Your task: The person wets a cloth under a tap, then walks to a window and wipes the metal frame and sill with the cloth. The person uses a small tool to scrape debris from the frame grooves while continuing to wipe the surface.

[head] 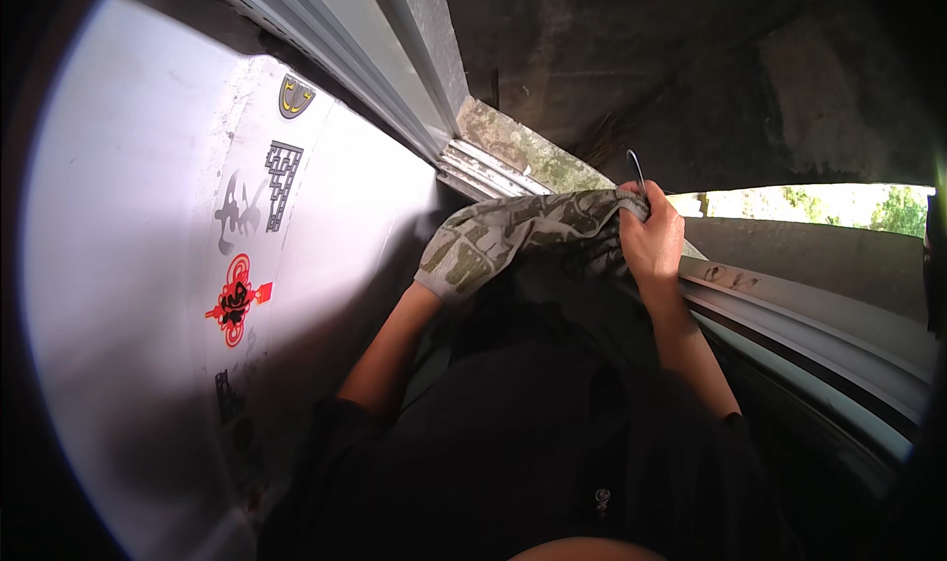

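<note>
A grey and olive patterned cloth garment (533, 217) stretches between my two hands at an open window frame. My left hand is inside it, covered by the fabric, with only the wrist and forearm showing; its fingers are hidden. At the other end my right hand (652, 228) pinches the gathered edge of the cloth. A thin dark curved hook or wire loop (635, 165) stands up out of the right hand's fingers; its lower part is hidden. Dark folds hang below the cloth, too dim to make out.
A white wall (148, 191) with painted emblems rises at the left. The metal window frame (392, 88) and its sliding track (496, 169) meet a mossy concrete sill (533, 136). A pale ledge (799, 302) runs along the right, below a concrete parapet (814, 258). Dark concrete lies overhead.
</note>
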The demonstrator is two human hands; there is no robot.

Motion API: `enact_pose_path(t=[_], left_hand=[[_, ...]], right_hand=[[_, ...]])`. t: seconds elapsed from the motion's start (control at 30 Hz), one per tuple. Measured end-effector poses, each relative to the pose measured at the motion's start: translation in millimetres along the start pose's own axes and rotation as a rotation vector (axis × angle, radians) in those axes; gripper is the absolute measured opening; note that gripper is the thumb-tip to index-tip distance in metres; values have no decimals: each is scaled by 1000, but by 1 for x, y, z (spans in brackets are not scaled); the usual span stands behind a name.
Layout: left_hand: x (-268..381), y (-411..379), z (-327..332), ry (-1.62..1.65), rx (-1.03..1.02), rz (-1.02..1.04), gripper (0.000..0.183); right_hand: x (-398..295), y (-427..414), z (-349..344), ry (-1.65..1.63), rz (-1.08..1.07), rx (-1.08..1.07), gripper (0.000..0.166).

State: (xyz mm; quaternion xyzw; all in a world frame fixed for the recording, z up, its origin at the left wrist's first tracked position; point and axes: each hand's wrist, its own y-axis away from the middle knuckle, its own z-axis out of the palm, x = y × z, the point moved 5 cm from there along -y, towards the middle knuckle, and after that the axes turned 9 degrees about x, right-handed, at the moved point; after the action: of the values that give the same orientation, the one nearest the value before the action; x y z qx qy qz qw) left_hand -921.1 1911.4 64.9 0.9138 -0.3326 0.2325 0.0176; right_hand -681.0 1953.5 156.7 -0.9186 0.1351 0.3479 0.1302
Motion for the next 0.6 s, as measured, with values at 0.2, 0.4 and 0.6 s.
enact_pose_path(t=[0.2,0.4,0.6], left_hand=[[-12,-14,20,-404,670,129,54],[-54,-69,106,1709,231,-956,37],[-57,-45,141,1535,-257,-1250,39]], right_hand=[[4,-5,11,347,16,6,18],[25,3,29,443,-14,-80,27],[50,16,55,512,-89,-202,38]])
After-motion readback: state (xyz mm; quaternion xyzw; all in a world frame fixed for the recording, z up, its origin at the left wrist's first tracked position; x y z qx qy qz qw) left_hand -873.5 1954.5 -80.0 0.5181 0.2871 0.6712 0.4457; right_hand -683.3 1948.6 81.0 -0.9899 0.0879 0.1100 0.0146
